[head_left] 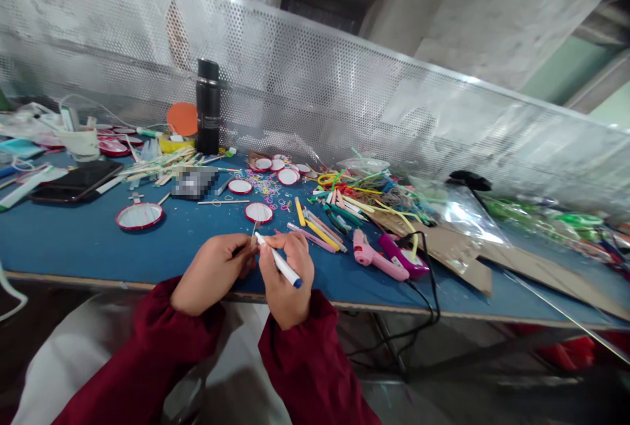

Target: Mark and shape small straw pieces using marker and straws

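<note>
Near the table's front edge, my right hand [289,274] grips a white marker [280,263] with a blue end. The marker's tip points up and left, against or very near a small, thin brownish piece [254,237]. My left hand [211,272] pinches that piece between its fingertips; its exact kind is too small to make out. Just beyond my fingers lies a round white lid with a red rim [258,212]. A larger red-rimmed lid [140,216] rests to the left. Several pens and markers [319,228] lie to the right of my right hand.
A pink glue gun [377,256] and a purple device [402,257] with a black cable lie on the right, near cardboard [443,248]. Small coloured bands [268,185], wooden sticks [157,166], a phone [76,182] and a black bottle [208,107] stand or lie farther back, before a perforated metal screen [315,71].
</note>
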Demonstrator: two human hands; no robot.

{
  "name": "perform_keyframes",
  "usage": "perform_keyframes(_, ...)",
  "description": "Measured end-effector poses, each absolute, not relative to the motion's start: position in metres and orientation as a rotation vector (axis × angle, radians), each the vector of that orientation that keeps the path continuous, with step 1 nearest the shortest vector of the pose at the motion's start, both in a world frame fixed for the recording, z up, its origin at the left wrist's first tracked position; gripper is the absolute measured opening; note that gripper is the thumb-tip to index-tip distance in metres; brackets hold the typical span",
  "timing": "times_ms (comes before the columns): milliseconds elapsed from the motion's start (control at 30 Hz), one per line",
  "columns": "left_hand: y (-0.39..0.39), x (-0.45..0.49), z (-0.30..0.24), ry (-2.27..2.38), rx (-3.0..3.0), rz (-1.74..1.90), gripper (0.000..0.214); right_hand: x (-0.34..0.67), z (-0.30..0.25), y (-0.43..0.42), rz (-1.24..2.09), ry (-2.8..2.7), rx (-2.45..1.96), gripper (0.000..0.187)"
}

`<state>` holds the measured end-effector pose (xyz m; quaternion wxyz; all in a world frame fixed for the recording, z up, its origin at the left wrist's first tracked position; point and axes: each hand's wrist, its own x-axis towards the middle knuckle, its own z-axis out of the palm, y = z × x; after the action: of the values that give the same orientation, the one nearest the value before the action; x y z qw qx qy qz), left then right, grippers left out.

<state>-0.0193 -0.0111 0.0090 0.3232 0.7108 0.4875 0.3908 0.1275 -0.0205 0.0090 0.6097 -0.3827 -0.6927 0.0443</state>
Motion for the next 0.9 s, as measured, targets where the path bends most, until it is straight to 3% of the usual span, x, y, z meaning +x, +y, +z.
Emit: perform_keyframes(900,-0.0138,-0.0189,0.0128,1.296,1.941,1.034,0.041,0.1274,0.0075,-0.0205,0.104,-1.577,-0.911,0.007)
